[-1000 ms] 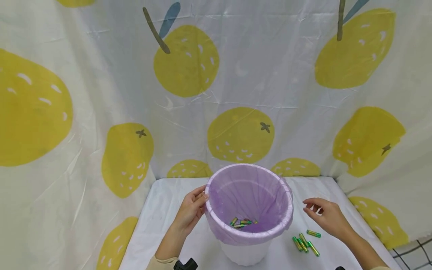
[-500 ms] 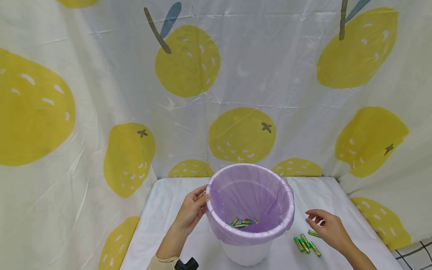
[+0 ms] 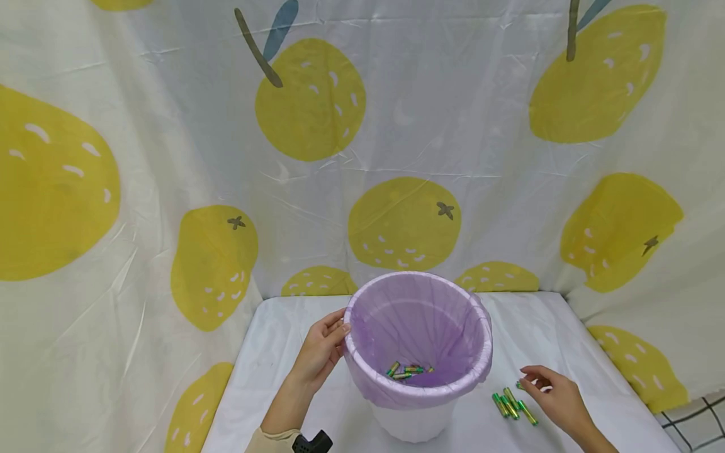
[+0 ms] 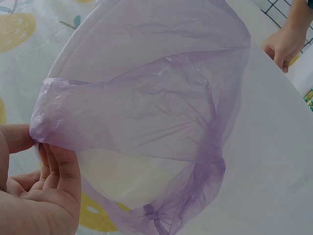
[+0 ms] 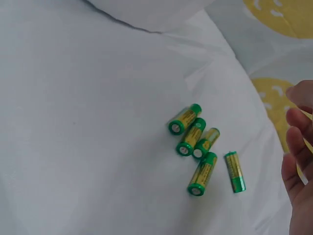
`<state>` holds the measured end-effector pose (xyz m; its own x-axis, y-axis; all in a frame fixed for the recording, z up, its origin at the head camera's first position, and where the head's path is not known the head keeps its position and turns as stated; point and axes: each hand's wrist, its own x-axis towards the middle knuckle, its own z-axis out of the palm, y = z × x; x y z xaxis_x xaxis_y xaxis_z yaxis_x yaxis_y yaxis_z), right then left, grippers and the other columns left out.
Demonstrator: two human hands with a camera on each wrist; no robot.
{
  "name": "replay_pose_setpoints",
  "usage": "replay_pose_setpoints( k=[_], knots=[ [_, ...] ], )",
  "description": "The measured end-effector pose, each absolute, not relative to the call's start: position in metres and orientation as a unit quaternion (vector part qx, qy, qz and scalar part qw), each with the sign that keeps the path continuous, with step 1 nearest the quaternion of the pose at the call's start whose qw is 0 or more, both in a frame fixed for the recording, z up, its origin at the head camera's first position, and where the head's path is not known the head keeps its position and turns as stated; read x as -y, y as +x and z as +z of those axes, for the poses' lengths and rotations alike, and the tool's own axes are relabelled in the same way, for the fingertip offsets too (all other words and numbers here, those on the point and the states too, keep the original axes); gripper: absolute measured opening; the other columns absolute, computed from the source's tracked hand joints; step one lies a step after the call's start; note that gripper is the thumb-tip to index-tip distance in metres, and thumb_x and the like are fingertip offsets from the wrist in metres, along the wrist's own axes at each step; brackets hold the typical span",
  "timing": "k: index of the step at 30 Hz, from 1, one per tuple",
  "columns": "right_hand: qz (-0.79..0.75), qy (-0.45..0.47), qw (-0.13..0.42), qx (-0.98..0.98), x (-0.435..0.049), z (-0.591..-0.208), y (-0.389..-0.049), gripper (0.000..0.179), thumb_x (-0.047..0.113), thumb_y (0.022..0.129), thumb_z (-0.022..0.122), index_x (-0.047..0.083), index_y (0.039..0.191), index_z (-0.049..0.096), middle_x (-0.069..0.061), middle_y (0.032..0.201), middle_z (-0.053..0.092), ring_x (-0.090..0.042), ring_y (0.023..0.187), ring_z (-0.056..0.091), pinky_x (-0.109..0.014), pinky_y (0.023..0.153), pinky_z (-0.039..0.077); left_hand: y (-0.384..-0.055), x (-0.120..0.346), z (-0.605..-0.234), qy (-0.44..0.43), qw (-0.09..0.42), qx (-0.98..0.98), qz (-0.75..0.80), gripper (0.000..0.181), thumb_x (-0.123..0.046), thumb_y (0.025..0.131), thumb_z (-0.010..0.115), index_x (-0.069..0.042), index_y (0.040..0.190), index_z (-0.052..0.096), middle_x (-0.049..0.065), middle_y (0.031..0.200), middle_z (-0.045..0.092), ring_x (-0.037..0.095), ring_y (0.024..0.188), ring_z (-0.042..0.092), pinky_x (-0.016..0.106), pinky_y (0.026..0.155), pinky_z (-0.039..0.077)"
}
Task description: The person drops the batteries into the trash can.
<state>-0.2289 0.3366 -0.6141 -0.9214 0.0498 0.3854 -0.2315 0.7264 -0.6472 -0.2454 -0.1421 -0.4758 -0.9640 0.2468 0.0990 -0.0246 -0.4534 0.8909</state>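
Observation:
A white trash bin (image 3: 412, 423) stands on the white-covered table, lined with a purple plastic bag (image 3: 421, 327) folded over its rim. My left hand (image 3: 318, 352) pinches the bin's left rim through the liner; the left wrist view shows the thumb and fingers (image 4: 61, 166) at the bag's edge. Inside the bin lie several green-and-yellow batteries (image 3: 404, 371). More batteries (image 3: 510, 402) lie in a loose group right of the bin. Over the one farthest back, my right hand (image 3: 557, 396) hovers with loosely bent fingers, partly covering it. In the right wrist view, that battery (image 5: 235, 171) lies apart from the hand.
A pale curtain (image 3: 442, 113) printed with yellow fruit hangs behind the table and along both sides. A dark device (image 3: 313, 442) is strapped on the left wrist. White grid tiles (image 3: 699, 425) show at the lower right.
My right hand has come down and slightly toward me, to the battery farthest back, which it now partly covers. The left hand and the bin have stayed in place.

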Motion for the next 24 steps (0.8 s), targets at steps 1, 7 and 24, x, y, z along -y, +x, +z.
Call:
replay_pose_setpoints(
  k=[1, 7, 24],
  knots=[
    [0.367, 0.045, 0.189, 0.910, -0.337, -0.617, -0.227, 0.020, 0.004, 0.082, 0.085, 0.005, 0.101, 0.077, 0.009, 0.079, 0.068, 0.000, 0.069, 0.060, -0.015, 0.060, 0.049, -0.245, 0.142, -0.476, 0.106, 0.081, -0.516, 0.846, 0.052, 0.004, 0.103, 0.055, 0.016, 0.149, 0.035, 0.008, 0.106, 0.063, 0.013, 0.087, 0.065, 0.024, 0.075, 0.057],
    [0.371, 0.004, 0.163, 0.914, -0.340, -0.632, -0.220, 0.021, 0.012, 0.086, 0.085, 0.004, 0.104, 0.077, 0.004, 0.083, 0.071, 0.001, 0.071, 0.061, -0.023, 0.061, 0.051, -0.246, 0.142, -0.477, 0.111, 0.081, -0.516, 0.845, 0.052, 0.004, 0.103, 0.055, 0.017, 0.149, 0.034, 0.008, 0.105, 0.063, 0.012, 0.087, 0.065, 0.023, 0.074, 0.056],
    [0.390, -0.107, 0.024, 0.914, -0.355, -0.682, -0.210, 0.049, 0.034, 0.086, 0.084, -0.006, 0.112, 0.073, -0.001, 0.089, 0.071, -0.016, 0.078, 0.061, -0.026, 0.064, 0.049, -0.245, 0.142, -0.476, 0.107, 0.078, -0.512, 0.848, 0.051, 0.004, 0.103, 0.055, 0.017, 0.148, 0.034, 0.006, 0.103, 0.062, 0.012, 0.085, 0.064, 0.022, 0.073, 0.056]
  ],
)
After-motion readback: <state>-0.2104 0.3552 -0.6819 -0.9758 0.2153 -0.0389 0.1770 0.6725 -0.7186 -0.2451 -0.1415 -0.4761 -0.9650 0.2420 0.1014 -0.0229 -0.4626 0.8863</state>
